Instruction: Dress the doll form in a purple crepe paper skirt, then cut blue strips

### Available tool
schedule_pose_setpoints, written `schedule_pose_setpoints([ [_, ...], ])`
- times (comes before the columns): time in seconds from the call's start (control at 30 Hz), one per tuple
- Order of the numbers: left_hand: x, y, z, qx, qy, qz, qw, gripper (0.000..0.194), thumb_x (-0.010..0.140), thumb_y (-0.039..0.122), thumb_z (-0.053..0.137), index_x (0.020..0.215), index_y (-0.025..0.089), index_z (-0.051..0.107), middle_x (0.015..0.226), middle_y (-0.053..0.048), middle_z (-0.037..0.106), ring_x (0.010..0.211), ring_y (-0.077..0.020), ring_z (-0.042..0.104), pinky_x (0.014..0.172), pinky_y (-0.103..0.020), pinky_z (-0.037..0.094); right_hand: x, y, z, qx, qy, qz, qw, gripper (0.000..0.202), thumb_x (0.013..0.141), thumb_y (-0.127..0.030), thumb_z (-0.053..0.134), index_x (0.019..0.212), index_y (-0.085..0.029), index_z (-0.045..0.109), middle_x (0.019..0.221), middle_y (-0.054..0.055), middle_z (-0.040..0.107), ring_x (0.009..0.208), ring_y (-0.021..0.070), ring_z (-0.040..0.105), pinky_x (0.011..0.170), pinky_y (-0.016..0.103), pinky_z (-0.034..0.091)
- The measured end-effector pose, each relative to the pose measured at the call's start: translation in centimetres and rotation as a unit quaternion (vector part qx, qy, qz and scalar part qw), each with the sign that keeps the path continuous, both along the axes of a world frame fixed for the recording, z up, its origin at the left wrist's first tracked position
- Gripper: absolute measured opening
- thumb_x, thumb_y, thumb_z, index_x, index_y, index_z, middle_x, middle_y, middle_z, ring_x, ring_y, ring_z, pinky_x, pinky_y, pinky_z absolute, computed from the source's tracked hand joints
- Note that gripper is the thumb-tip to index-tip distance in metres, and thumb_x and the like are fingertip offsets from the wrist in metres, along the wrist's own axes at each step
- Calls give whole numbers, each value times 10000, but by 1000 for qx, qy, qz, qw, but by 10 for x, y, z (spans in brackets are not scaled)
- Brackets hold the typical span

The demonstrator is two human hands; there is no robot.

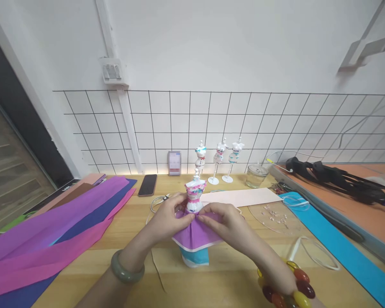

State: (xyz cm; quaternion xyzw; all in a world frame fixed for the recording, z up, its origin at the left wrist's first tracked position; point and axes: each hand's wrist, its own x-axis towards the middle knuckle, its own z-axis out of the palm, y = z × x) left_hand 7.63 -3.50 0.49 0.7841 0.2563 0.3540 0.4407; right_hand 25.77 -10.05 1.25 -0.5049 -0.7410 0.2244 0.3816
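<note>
A small white mannequin (194, 196) with pink and blue strips round its torso stands upright in front of me. Purple material (192, 237) with a white edge spreads like a skirt from its waist, over a blue piece (197, 256) below. At the left side of the waist, my left hand (173, 214) pinches the purple material between thumb and fingers. My right hand (223, 218) does the same on the right, its fingertips close to the left thumb. Part of the waist is hidden behind the fingers.
Coloured sheets (64, 214) lie at left, near a dark phone (147, 185). Behind stand three small mannequins (220, 152) and a glass jar (256, 175). At right are a pale strip (244, 196), a clear dish of beads (274, 216), a blue strip (336, 252) and white cord (321, 256).
</note>
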Motion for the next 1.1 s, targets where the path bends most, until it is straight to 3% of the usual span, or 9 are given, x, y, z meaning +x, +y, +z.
schedule_pose_setpoints([
  [0.2,0,-2,1,9,7,-7,1000,321,772,163,580,1092,177,582,1058,-83,546,1026,-214,550,911,-332,447,-1,3,-3,-7,8,-24,1000,115,836,-256,566,787,-188,645,759,1,686,706,143,600,631,233,427],
  [0.43,0,-3,4,-4,-5,-18,1000,398,766,145,583,1162,183,562,1101,-90,537,1088,-221,523,959,-341,424,-1,4,-6,2,5,-35,999,111,825,-262,575,763,-188,630,727,-10,664,670,129,579,604,218,416],
  [0.67,0,-7,7,-28,-12,-24,999,303,763,169,595,1066,164,593,1085,-91,555,984,-202,568,901,-322,457,-2,4,-5,-3,21,-45,999,123,815,-285,579,741,-186,591,711,-7,646,658,132,576,589,225,425],
  [0.83,1,-8,8,-44,-19,-32,998,354,775,209,614,1123,166,562,1115,-104,564,1030,-217,559,916,-336,450,-3,3,-5,-5,21,-70,997,133,798,-314,606,750,-191,595,717,-16,656,659,129,579,576,214,416],
  [0.97,3,-6,4,-69,-31,-12,997,394,766,250,641,1139,163,548,1120,-107,593,1062,-233,556,915,-349,449,-4,4,-7,0,23,-69,997,147,804,-327,602,742,-193,599,709,-21,654,653,124,577,574,209,411],
  [1.1,4,-3,-1,-65,-9,35,997,315,768,255,626,1064,160,579,1016,-88,640,960,-227,594,837,-344,476,-5,4,-6,3,23,-70,997,124,804,-308,600,746,-200,615,711,-26,657,653,122,580,586,210,416],
])
